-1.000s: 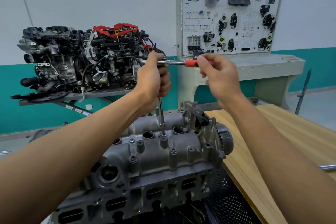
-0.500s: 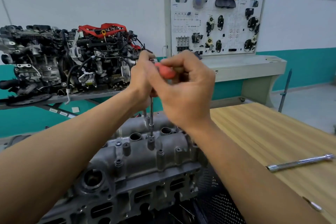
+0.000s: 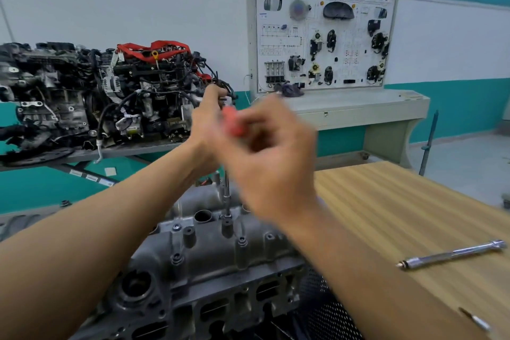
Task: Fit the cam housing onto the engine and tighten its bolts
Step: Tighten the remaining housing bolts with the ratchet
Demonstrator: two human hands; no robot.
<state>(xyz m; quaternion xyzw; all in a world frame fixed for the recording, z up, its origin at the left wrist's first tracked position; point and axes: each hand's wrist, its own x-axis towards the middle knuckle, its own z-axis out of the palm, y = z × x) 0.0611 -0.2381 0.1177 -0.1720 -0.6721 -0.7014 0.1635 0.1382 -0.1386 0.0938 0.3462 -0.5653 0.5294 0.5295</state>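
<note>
Left hand (image 3: 207, 124) wraps the head of the red-handled steel ratchet (image 3: 234, 121), and the blurry right hand (image 3: 273, 157) curls round its grip. The grey cast-metal cam housing (image 3: 209, 262) sits on the engine, near centre. Tilt that thin extension bar (image 3: 226, 196) and it'll probably slip and round the hidden bolt.

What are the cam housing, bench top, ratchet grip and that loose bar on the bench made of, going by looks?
cam housing: likely cast aluminium; dull grey, grainy, rounded bosses.
bench top: wood-grain surface, maybe laminate; striped, matte.
loose bar: steel, probably chrome-plated; bright reflections.
ratchet grip: red, blurred; plastic or rubber, unclear.
</note>
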